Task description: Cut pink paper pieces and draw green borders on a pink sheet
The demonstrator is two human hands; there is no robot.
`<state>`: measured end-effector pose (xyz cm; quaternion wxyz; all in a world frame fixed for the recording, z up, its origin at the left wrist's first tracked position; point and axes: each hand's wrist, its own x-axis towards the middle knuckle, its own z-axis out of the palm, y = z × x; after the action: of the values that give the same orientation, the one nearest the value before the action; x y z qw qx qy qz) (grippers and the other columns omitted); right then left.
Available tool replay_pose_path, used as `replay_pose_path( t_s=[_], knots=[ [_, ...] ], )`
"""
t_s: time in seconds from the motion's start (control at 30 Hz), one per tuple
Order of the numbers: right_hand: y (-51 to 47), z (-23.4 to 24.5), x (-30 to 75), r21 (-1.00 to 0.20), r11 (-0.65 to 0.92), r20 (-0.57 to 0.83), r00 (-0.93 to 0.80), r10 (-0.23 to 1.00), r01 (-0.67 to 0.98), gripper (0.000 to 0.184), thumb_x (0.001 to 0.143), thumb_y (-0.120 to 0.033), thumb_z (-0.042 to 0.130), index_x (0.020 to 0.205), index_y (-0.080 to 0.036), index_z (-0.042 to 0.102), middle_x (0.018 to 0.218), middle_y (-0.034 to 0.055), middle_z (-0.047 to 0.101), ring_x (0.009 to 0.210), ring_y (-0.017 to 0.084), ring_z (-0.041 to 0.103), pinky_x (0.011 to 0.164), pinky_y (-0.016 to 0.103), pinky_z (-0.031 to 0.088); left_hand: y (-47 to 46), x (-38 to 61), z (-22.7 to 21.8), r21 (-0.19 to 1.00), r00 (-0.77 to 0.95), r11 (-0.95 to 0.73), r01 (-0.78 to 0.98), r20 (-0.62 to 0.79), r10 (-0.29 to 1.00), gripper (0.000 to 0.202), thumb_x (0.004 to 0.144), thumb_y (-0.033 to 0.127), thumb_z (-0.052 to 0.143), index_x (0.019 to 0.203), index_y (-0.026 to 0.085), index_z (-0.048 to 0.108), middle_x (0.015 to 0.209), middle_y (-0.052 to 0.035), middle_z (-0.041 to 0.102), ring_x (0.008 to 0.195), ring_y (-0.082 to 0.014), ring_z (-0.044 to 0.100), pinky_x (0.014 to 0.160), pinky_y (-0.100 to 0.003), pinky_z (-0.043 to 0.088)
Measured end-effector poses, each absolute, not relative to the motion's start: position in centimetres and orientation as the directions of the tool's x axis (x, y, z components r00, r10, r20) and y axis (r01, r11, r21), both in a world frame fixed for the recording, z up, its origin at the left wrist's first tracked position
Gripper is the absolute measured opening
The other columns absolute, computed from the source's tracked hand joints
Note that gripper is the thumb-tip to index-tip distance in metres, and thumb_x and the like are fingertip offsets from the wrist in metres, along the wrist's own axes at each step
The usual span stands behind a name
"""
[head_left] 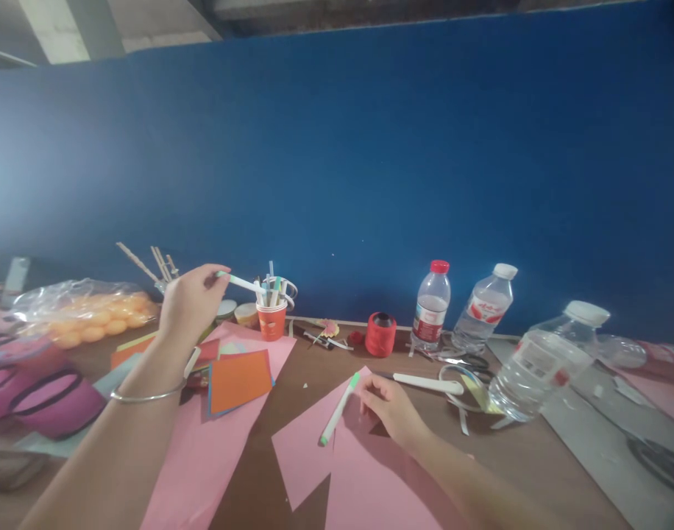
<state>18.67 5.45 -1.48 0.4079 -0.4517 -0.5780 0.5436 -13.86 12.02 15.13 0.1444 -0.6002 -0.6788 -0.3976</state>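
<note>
My left hand (pixel 190 298) pinches a slim white marker (pixel 242 283) by its green end, the other end at the rim of an orange paper cup (pixel 271 322) that holds several pens and markers. On pink paper (pixel 307 449) rests my right hand (pixel 392 408), its fingers loosely bent and apart with nothing seen in them. Just left of its fingertips lies another white marker (pixel 338 414) with green ends. A white-handled tool (pixel 428 383) lies beyond that hand.
Orange card sheets (pixel 240 383) lie on pink paper at left. A bag of orange balls (pixel 88 316) sits behind magenta cases (pixel 58 401). A red roll (pixel 380 335), a red-capped bottle (pixel 430 309), a white-capped bottle (pixel 483 309) and a large bottle (pixel 544 368) stand toward the wall.
</note>
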Motion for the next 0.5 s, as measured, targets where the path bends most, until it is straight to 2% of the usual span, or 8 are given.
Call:
replay_pose_path(
  t_s=[0.1,0.2,0.33,0.5],
  knots=[
    [5.4,-1.6,18.6,-0.995,-0.019,-0.042,-0.259,0.965,0.093,0.019,0.081,-0.033,0.052,0.069,-0.019,0.051,0.059,-0.0026,0.058,0.051,0.010,0.052,0.048,0.020,0.041,13.9,-12.7,15.1,0.270,-0.153,-0.033,0.962,0.638,0.755,0.030,0.086,0.035,0.044,0.103,0.024,0.067,0.088,-0.0019,0.069,0.082,-0.0199,0.064,0.072,-0.026,0.046],
    [5.4,-1.8,18.5,-0.995,-0.015,-0.039,-0.254,0.967,0.097,0.019,0.080,-0.035,0.052,0.070,-0.019,0.053,0.059,-0.0023,0.058,0.050,0.010,0.050,0.046,0.020,0.042,15.6,-11.6,14.7,0.164,-0.074,-0.029,0.986,0.584,0.808,0.033,0.088,0.030,0.042,0.111,0.023,0.064,0.105,-0.0057,0.066,0.094,-0.0238,0.062,0.080,-0.031,0.045],
    [5.5,-1.7,18.5,-0.995,-0.013,-0.037,-0.251,0.967,0.095,0.016,0.078,-0.032,0.053,0.068,-0.019,0.053,0.059,-0.0021,0.057,0.049,0.010,0.048,0.044,0.019,0.042,17.0,-10.2,13.9,0.036,0.033,-0.057,0.998,0.479,0.877,0.035,0.092,0.029,0.044,0.126,0.021,0.051,0.111,-0.0083,0.060,0.094,-0.0231,0.060,0.080,-0.039,0.047],
    [5.4,-1.3,18.5,-0.995,-0.018,-0.043,-0.256,0.966,0.097,0.015,0.076,-0.031,0.055,0.068,-0.019,0.053,0.059,-0.0018,0.057,0.049,0.010,0.048,0.042,0.020,0.044,17.8,-8.5,14.0,-0.091,0.123,-0.093,0.992,0.421,0.899,0.036,0.090,0.033,0.053,0.123,0.018,0.049,0.122,-0.0096,0.052,0.105,-0.0244,0.054,0.087,-0.047,0.045]
  ],
)
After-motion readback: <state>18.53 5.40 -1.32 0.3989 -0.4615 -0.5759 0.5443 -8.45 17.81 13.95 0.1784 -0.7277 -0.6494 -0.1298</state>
